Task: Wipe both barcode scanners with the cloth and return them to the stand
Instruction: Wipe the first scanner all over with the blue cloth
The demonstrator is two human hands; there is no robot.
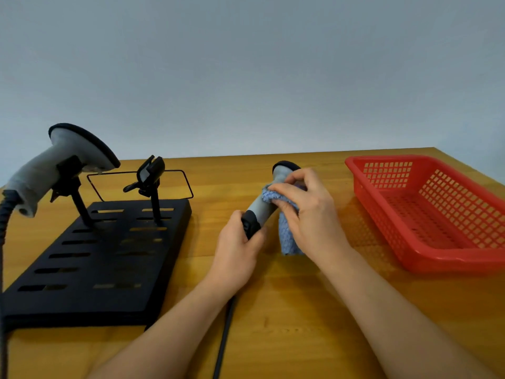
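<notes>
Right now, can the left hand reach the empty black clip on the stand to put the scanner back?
Probably yes. The left hand grips the grey barcode scanner by its black base, and only bare wooden table lies between it and the empty black clip. The right hand holds the blue cloth against it.

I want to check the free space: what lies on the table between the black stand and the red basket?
In the head view, both hands: the left hand holds a scanner, the right hand presses the blue cloth on it.

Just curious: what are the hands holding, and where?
Left hand grips the scanner by its handle's dark butt end; right hand presses the blue cloth around its neck.
</notes>
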